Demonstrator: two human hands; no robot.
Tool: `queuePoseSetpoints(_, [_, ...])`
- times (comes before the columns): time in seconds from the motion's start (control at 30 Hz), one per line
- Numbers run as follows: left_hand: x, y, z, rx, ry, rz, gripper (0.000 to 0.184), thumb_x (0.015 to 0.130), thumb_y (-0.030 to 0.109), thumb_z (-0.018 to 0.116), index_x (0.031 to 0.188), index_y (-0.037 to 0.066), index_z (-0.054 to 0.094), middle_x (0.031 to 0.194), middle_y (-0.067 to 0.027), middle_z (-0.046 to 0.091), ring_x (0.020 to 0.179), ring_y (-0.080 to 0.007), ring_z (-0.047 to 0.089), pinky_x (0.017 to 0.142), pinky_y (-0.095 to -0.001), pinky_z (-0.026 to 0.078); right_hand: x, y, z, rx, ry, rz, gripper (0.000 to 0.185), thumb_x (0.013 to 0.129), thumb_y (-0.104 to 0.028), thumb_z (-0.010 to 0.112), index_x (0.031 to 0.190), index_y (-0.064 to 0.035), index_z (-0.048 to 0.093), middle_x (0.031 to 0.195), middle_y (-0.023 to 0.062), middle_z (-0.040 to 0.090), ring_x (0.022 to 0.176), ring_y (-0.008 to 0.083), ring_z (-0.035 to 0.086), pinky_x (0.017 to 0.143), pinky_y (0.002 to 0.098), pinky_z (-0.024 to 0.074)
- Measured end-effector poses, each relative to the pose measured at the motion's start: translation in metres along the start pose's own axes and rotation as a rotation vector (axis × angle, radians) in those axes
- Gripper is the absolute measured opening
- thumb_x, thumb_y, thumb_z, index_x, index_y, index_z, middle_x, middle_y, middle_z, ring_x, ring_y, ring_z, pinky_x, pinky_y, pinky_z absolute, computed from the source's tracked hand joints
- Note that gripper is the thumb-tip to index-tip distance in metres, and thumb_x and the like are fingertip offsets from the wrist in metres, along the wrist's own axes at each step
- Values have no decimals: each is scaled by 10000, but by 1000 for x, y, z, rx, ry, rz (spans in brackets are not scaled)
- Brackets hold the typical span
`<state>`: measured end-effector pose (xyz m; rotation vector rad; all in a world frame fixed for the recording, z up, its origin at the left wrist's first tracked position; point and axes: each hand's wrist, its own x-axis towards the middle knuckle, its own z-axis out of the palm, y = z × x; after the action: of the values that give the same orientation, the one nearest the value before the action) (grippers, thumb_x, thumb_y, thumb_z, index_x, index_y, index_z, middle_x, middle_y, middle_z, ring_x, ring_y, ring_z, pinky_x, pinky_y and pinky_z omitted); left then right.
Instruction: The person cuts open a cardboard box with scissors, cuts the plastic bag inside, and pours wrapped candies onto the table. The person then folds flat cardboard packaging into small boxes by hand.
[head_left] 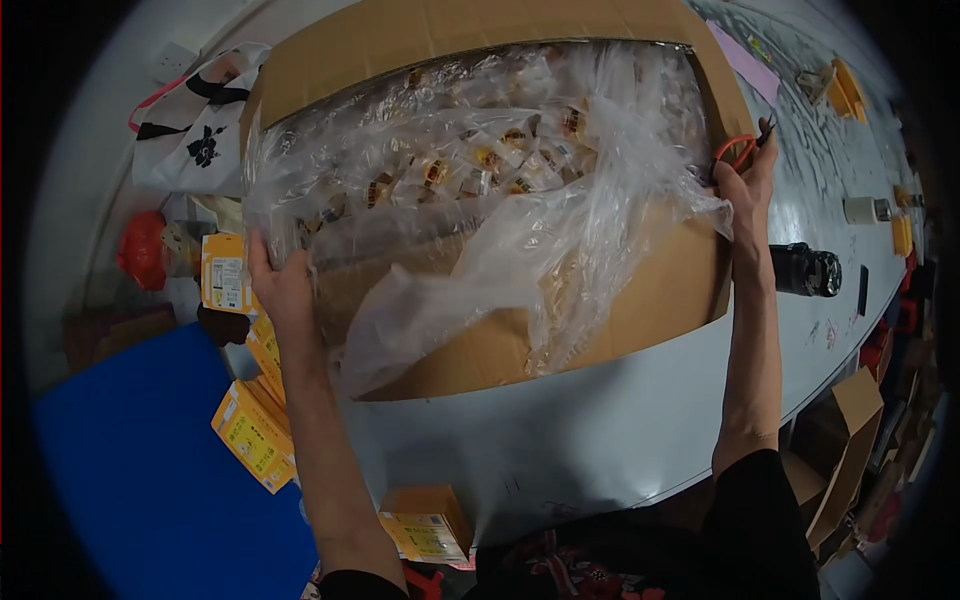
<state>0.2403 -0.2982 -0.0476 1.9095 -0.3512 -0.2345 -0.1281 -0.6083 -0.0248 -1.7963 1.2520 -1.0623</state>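
Left hand (282, 285) seemingly touches crinkled film (600, 240) draping the cardboard box (665, 280).

Between the forearms, nearer the body than the box (655, 290), the table (610, 410) leaves a hand room to pass. Farther in, between the hands, loose plastic (590, 235) drapes over the box's front flap and part of its opening. Scissors (738, 150) jut up from the right hand (748, 195); a black roll (806, 270) stands just right of that wrist. Cartons (255, 437) crowd the left forearm's outer side.
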Motion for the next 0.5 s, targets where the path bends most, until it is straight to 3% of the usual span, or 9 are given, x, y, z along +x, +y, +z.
queuePoseSetpoints(0.07, [-8, -5, -2, 23, 25, 153, 628, 706, 1, 518, 1311, -38, 352, 1319, -163, 376, 1197, -251, 394, 987, -311, 313, -5, -3, 0, 45, 1, -3, 756, 666, 14, 532, 1343, -9, 195, 1132, 153, 475, 1003, 205, 490, 866, 270, 392])
queuePoseSetpoints(0.2, [-52, 15, -1, 2, 61, 67, 619, 723, -14, 506, 1319, -36, 338, 1348, -154, 346, 1215, -240, 374, 997, -307, 300, -18, 2, -6, 96, 34, -86, 750, 676, 39, 497, 1354, -18, 182, 1202, 150, 413, 1050, 207, 456, 903, 282, 365])
queuePoseSetpoints(0.23, [-59, 15, -1, 31, 111, 68, 617, 727, -22, 499, 1320, -37, 329, 1339, -152, 356, 1215, -241, 374, 1001, -312, 295, -25, -2, -7, 102, 36, -6, 760, 678, 43, 492, 1360, -20, 164, 1218, 163, 402, 1072, 212, 438, 929, 290, 341])
queuePoseSetpoints(0.3, [-79, 11, -5, 57, 165, 70, 614, 732, -29, 491, 1321, -38, 320, 1331, -149, 366, 1215, -242, 373, 1005, -317, 291, -40, 7, -16, -29, 67, -127, 779, 679, 46, 493, 1370, -30, 142, 1293, 187, 337, 1155, 235, 389, 957, 305, 315])
queuePoseSetpoints(0.33, [-90, 8, -7, -43, 119, 50, 620, 738, -16, 493, 1326, -39, 298, 1336, -150, 356, 1226, -246, 356, 1013, -328, 280, -52, 7, -18, 53, 56, -50, 798, 686, 38, 503, 1379, -35, 114, 1372, 192, 244, 1248, 257, 300, 997, 323, 271])
queuePoseSetpoints(0.4, [-114, -15, -19, -144, 76, 30, 626, 745, -3, 494, 1332, -40, 277, 1342, -151, 346, 1237, -251, 339, 1021, -339, 269, -76, 20, -27, 89, 87, -87, 808, 698, 23, 517, 1383, -28, 91, 1407, 185, 190, 1294, 259, 235, 1019, 325, 238])
queuePoseSetpoints(0.47, [-134, -56, -32, 270, 114, 253, 619, 781, 61, 529, 1331, -33, 261, 1353, -174, 321, 1247, -284, 323, 1029, -366, 266, -101, 29, -35, 2, 100, -131, 806, 727, 8, 520, 1386, -25, 58, 1412, 174, 193, 1296, 251, 218, 1035, 327, 209])
queuePoseSetpoints(0.5, [-143, -56, -31, 273, 117, 254, 619, 781, 61, 529, 1331, -33, 261, 1353, -174, 321, 1247, -284, 323, 1029, -366, 266, -114, 34, -37, -73, 111, -141, 800, 746, -1, 516, 1391, -35, 44, 1414, 168, 201, 1287, 246, 226, 1029, 328, 218])
